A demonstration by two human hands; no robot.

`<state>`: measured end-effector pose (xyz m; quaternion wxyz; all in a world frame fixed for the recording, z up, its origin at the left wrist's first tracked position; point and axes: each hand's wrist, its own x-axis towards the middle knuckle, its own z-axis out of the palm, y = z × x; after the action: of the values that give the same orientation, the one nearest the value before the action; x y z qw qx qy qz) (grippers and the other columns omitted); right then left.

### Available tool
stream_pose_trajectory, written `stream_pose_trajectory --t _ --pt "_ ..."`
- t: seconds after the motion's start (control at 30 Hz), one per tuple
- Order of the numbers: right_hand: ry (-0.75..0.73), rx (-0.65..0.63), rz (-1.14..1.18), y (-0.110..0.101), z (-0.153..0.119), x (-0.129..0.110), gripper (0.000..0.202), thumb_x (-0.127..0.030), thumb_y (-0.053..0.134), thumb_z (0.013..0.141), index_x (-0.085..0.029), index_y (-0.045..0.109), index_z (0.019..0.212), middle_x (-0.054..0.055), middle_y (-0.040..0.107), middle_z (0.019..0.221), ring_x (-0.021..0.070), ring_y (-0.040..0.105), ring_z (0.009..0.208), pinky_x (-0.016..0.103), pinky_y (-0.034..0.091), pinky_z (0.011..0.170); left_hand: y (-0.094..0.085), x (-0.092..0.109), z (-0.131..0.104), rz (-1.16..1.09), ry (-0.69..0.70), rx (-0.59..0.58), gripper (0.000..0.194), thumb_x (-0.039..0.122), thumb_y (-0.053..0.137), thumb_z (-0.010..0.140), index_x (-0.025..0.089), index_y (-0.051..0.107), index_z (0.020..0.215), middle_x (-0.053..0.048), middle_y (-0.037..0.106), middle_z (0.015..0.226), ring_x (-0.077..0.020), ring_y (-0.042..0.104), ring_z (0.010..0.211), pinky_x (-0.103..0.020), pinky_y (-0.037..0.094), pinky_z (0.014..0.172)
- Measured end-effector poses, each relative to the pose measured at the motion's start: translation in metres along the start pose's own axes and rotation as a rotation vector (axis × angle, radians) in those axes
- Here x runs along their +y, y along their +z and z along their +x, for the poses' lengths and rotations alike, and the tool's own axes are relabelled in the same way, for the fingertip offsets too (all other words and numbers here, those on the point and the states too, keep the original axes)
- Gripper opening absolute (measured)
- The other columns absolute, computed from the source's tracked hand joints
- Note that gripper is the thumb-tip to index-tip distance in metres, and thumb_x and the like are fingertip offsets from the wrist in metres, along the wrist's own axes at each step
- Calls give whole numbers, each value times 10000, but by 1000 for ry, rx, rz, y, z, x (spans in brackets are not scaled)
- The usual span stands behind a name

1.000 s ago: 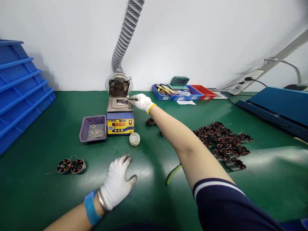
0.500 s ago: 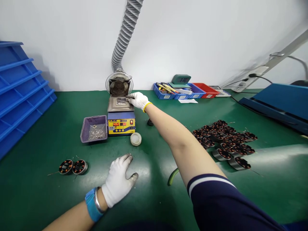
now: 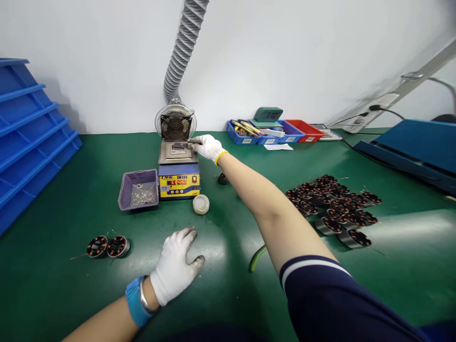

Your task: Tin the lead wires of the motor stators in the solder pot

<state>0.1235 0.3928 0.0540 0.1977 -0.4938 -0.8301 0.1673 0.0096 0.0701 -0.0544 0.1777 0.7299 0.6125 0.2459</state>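
Observation:
My left hand (image 3: 176,266), in a white glove with dark fingertips, rests on the green table with its thumb and fingers apart and nothing in it. My right hand (image 3: 207,146), also gloved, reaches over the right side of the solder pot (image 3: 179,183). Its fingers are closed on a thin flat piece (image 3: 182,146) that lies over the pot's square opening. Just in front of the pot stands a round whitish tin (image 3: 201,204). A purple tray (image 3: 123,192) with small metal bits touches the pot's left side.
Two motor stators (image 3: 107,247) lie left of my left hand; many more (image 3: 333,204) are grouped at right. A small black part (image 3: 223,179) sits under my right forearm. Blue crates (image 3: 28,137) rise at left. Behind the pot are a fan (image 3: 175,128) and a grey hose (image 3: 183,47).
My right hand has shifted very slightly, with the thin piece still over the pot. The pot's display digits read differently. My left hand has stayed in place.

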Motion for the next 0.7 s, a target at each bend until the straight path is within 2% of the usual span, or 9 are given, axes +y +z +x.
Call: stream_pose_trajectory --t 0.2,0.5,0.7 --pt "-5 5 -5 5 4 -3 415 -309 586 890 -292 702 1288 -34 720 1273 202 630 1256 282 485 1050 1 -2 0 3 13 7 521 233 679 757 130 648 1267 -181 651 1350 -347 617 1227 -563 518 1029" --pt "-20 -38 -26 -5 -4 -3 403 -301 624 873 -325 711 1266 -38 744 1219 197 668 1188 298 505 1027 -1 -1 0 4 16 2 515 235 679 757 140 649 1262 -171 656 1347 -337 619 1227 -542 519 1034" --pt "-15 -19 -36 -2 -2 -4 406 -302 609 877 -320 708 1271 -32 739 1232 210 662 1199 311 505 1030 0 -1 0 9 14 0 520 234 678 754 141 650 1265 -168 654 1354 -340 617 1231 -546 522 1030"
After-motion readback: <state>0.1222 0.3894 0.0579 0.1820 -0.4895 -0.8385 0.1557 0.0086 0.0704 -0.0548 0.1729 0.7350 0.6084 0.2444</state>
